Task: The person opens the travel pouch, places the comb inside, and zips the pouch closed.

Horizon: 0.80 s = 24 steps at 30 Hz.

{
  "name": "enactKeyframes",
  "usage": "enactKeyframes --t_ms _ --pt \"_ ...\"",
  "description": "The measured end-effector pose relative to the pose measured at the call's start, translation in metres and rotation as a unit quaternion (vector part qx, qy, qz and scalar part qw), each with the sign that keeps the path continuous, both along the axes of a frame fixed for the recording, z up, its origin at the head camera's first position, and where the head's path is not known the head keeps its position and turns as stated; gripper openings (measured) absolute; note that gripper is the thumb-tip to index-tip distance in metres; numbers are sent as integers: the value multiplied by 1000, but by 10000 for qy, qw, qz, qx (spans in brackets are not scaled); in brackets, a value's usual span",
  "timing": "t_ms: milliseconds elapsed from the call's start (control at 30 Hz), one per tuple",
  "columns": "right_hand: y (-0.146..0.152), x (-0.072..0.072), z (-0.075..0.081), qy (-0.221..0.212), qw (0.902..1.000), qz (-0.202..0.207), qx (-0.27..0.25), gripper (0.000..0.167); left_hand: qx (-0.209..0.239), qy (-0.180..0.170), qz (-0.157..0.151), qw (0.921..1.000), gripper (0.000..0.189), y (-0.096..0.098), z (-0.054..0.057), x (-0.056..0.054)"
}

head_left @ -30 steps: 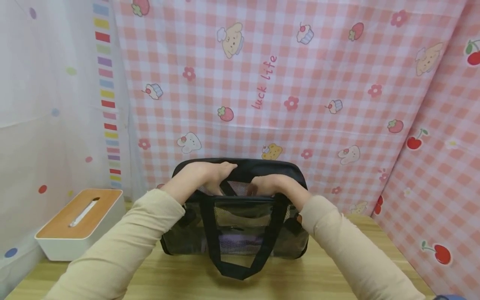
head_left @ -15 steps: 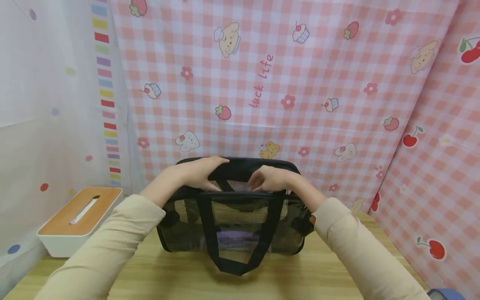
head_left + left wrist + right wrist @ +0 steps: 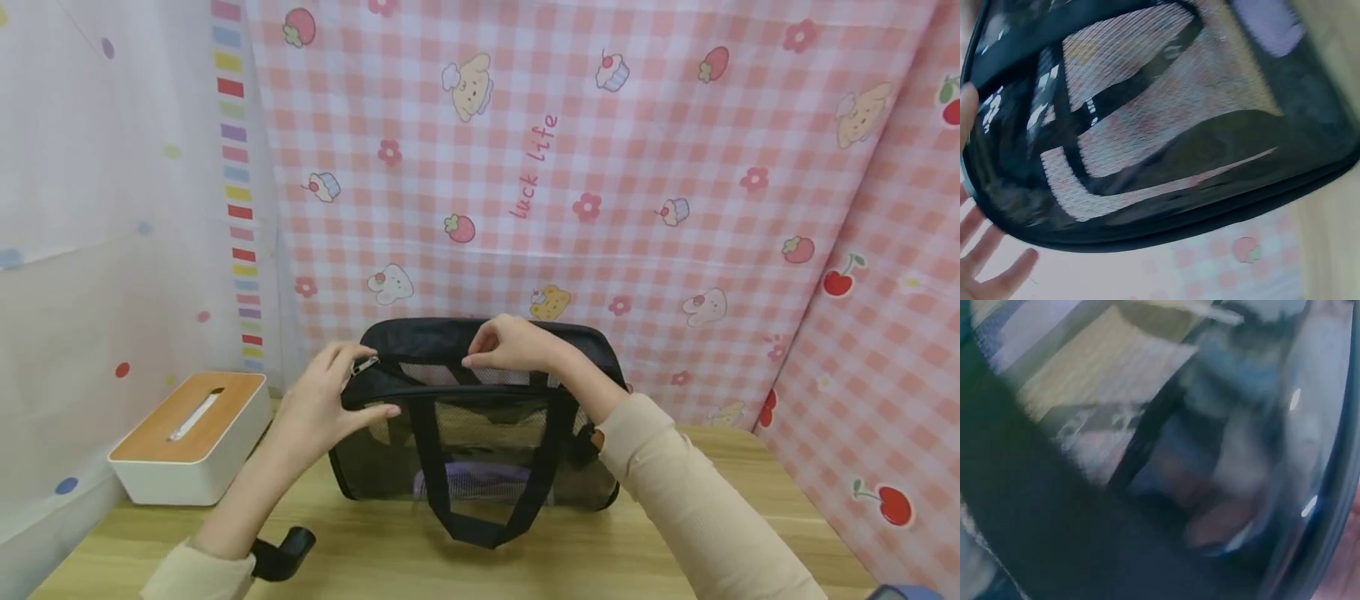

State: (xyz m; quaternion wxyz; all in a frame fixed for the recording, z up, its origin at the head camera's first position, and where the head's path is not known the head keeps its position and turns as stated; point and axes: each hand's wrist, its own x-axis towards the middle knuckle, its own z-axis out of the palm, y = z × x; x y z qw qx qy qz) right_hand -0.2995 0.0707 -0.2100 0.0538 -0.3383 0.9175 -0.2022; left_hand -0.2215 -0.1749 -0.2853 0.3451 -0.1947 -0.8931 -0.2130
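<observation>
Bag (image 3: 491,433), black, see-through, stands on table (image 3: 600,554) at centre of head view, top gaping. Step appears to be handling zip opening; next move probably calls for pinching zip pull (image 3: 364,365). Left hand (image 3: 318,404) released, thumb spread wide, fingertips beside pull at bag's upper left. Right hand (image 3: 517,343) over opening, fingers curled; cannot tell if pinching edge. Left wrist view: fingers spread, left edge. Right wrist view: blurred bag wall, black strap (image 3: 1041,506); grip unclear.

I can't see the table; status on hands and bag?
Left hand by zipper pull. Right hand at top of black bag, grip unclear. Bag upright on table, nothing seen blocking.
</observation>
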Motion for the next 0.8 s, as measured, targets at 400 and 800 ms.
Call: enactKeyframes --t_ms 400,800 --pt "-100 27 2 515 9964 -626 -256 41 760 1910 244 9783 28 4 -42 12" --pt "-161 40 -15 1096 9559 -2104 1734 49 816 2177 150 9725 25 4 -46 14"
